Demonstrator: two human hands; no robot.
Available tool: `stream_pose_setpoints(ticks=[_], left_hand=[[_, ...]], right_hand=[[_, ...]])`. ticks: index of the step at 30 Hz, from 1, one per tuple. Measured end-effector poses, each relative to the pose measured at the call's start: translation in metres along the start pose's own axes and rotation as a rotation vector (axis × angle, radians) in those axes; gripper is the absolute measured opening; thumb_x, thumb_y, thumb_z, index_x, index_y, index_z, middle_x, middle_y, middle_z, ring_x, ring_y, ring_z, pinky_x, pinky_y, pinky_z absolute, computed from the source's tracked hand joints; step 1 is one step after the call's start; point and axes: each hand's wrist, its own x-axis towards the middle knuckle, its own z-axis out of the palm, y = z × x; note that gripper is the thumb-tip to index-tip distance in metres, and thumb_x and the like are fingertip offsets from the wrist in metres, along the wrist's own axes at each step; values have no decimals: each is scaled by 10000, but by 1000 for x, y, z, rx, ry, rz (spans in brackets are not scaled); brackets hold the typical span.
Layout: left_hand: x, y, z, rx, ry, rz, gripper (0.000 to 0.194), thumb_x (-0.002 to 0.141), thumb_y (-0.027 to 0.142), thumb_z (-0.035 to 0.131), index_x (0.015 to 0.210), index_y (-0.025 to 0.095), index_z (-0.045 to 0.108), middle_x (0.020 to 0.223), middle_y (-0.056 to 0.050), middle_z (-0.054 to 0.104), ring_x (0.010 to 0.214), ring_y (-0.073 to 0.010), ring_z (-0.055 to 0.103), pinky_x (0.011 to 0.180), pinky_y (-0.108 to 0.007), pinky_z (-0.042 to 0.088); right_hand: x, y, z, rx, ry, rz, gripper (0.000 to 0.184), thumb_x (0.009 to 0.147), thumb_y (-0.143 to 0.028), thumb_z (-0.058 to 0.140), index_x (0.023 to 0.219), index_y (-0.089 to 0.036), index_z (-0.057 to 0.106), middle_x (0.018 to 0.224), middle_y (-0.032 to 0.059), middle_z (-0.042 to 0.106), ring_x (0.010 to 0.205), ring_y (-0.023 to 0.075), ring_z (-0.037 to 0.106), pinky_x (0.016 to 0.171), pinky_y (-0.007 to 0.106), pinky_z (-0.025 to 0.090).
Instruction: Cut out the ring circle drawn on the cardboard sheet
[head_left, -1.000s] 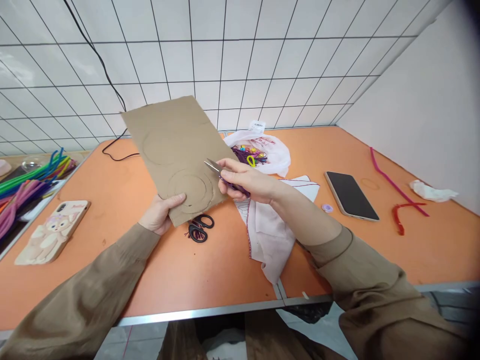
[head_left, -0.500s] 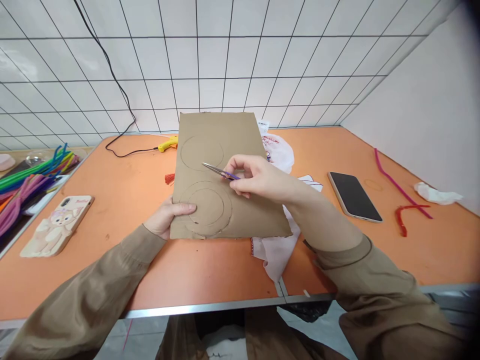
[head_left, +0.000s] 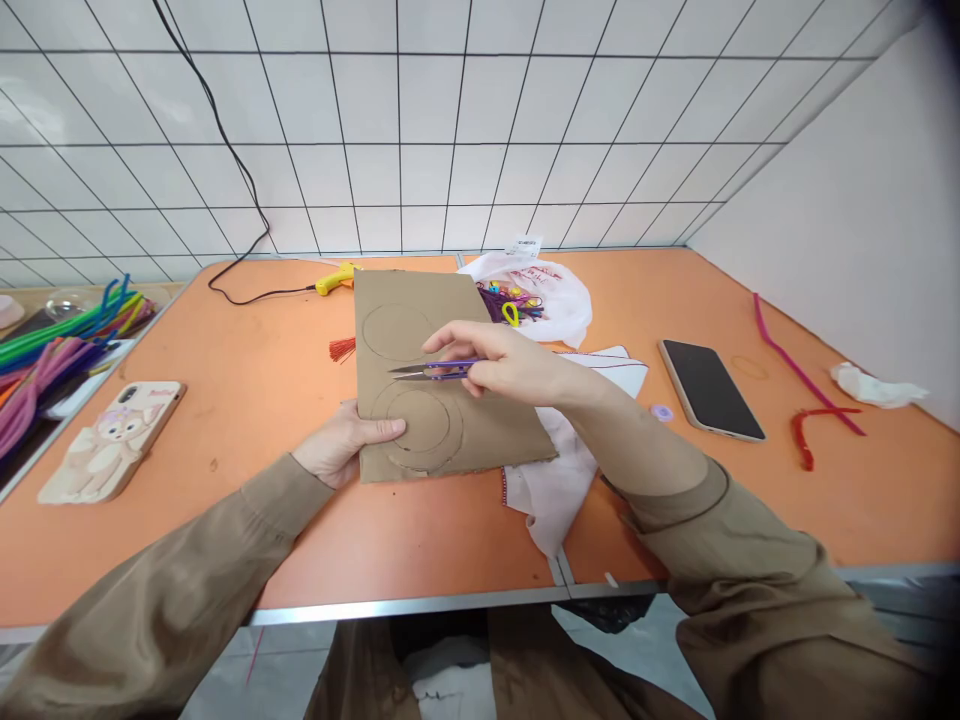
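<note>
A brown sheet of cardboard (head_left: pixel 495 435) is held up over the table, with circles drawn on its face. My left hand (head_left: pixel 341 440) grips its lower left edge, thumb on the front across the lower circles; the other fingers are behind it. In front of the sheet, my right hand (head_left: pixel 499 365) holds small thread snips (head_left: pixel 431 371) with purple handles. Their blades point left, between the upper circle and the lower ones. Whether the tips touch the cardboard I cannot tell.
Behind the sheet lie a white plastic bag (head_left: pixel 566 300) of colourful bits, a yellow glue gun (head_left: pixel 335 279) and a red tassel (head_left: pixel 342 349). White cloth (head_left: pixel 551 495) sits beneath. Phones (head_left: pixel 711 390) flank both sides; pipe cleaners (head_left: pixel 56 345) lie far left.
The cardboard has tilted and its top edge has dropped, uncovering more of the bag. The snips have moved slightly down and left, and now point more level.
</note>
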Motion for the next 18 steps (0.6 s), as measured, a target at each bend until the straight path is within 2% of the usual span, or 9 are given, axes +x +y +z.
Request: stream_pose_setpoints(ticks=[3,6,9,12,14,16,18], left_hand=[[-3,0,2,3,12,5,437,628,143,851,1046,125,726,1153,-165,721,1074,-348,672,908,-447,559],[-6,-4,4,-11,-2,32,432,638,186,860,1044,133,720,1120,-156,733,1061,-337,680,906,-434,560],[-7,-8,4,-28,-6,52,407,683,243,843,1056,151,709,1105,-148,740,1065,-329,680,921,-437,552],[-7,-9,5,-23,20,32,402,697,245,832,1063,140,703,1083,-156,744,1067,-335,679,926,-446,549],[-6,-7,5,-17,56,15,418,681,215,838,1066,126,700,1075,-164,745,1043,-339,688,897,-446,562],[-6,-5,5,-29,100,5,430,658,173,841,1060,121,699,1084,-166,742,1010,-333,700,873,-449,572],[-6,-3,3,-47,142,-9,426,641,138,837,1044,121,700,1058,-163,748,937,-323,720,852,-464,577]], right_hand=[[1,0,2,-169,38,-91,424,619,23,443,899,-195,676,957,19,702,895,163,625,705,256,468],[2,-1,0,-159,82,-60,202,678,-57,556,808,-173,659,912,34,693,720,134,608,618,255,468],[3,1,-2,22,85,13,48,714,-141,624,752,-147,653,799,48,692,502,80,539,500,245,456],[4,4,-3,165,140,30,41,733,-166,661,765,-141,669,597,19,642,471,97,558,468,234,462],[3,4,-5,206,230,6,78,701,-153,717,754,-160,660,598,14,639,490,112,577,445,231,449],[0,2,-8,150,296,-31,123,668,-115,747,710,-179,650,643,14,642,490,104,560,434,232,418],[-4,-1,-9,-40,281,-51,114,678,-89,726,666,-181,659,649,13,628,505,96,539,456,237,387]])
